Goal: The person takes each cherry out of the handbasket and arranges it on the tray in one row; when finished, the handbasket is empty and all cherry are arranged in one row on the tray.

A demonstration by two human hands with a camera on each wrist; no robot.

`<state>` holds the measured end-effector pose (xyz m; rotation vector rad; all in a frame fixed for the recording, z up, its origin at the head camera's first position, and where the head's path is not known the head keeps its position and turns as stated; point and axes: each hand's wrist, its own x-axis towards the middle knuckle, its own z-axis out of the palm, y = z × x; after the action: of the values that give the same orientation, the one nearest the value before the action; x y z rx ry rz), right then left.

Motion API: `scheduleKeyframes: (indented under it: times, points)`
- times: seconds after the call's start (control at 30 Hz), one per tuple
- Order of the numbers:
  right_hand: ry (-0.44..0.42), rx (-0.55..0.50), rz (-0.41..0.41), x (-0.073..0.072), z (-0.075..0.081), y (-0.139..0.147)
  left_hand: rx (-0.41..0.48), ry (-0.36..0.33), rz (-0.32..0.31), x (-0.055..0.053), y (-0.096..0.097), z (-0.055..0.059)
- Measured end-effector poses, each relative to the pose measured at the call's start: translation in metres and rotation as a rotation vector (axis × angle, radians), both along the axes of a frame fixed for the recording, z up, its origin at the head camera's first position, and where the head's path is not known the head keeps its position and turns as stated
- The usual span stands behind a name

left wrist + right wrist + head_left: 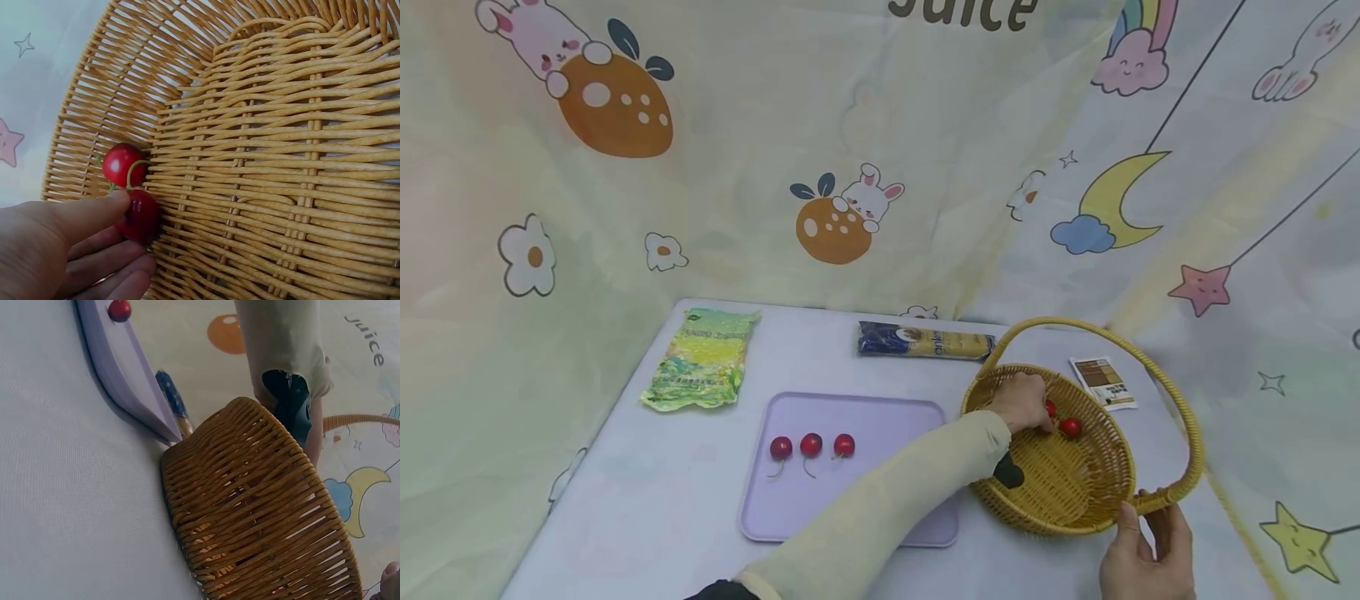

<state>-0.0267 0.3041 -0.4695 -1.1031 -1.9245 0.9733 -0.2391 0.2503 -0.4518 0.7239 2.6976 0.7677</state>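
My left hand (1021, 403) reaches into a round wicker basket (1060, 492) with a tall arched handle. In the left wrist view its thumb and fingers pinch a dark red cherry (141, 217) low against the basket's side. Touching that one is a brighter red cherry (122, 164) with a green stem. At the near right, my right hand (1150, 554) grips the basket's rim by the foot of the handle; only a fingertip (391, 581) of it shows in the right wrist view. Three stemmed cherries (811, 445) lie in a row on a lilac tray (850, 521).
A green and yellow packet (702, 358) lies at the table's back left. Along the back edge lies a long blue and gold packet (925, 340). A small white and brown sachet (1103, 383) is behind the basket. Patterned cloth (722, 208) hangs behind the table.
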Motion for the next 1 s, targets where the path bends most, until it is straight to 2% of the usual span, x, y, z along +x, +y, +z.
scheduleKeyframes:
  times: [0.1,0.3,0.47,0.6,0.8,1.0]
  points:
    - [-0.004,0.000,0.001,-0.001,-0.001,-0.002,0.009,-0.023,-0.024,-0.001,-0.005,0.000]
    - [0.064,0.041,0.012,-0.002,-0.002,-0.002,0.068,-0.059,-0.080,-0.002,-0.013,0.003]
    - [0.058,-0.008,0.008,-0.003,-0.002,-0.001,0.081,-0.100,-0.098,-0.003,-0.018,0.006]
    - [0.042,-0.039,0.004,-0.002,-0.001,0.000,0.103,-0.090,-0.122,-0.002,-0.026,0.013]
    - [0.024,-0.043,-0.004,-0.002,0.000,-0.001,0.152,-0.052,-0.170,0.004,-0.043,0.032]
    - [0.010,-0.061,-0.010,-0.003,0.000,-0.001,0.141,-0.006,-0.232,0.008,-0.059,0.043]
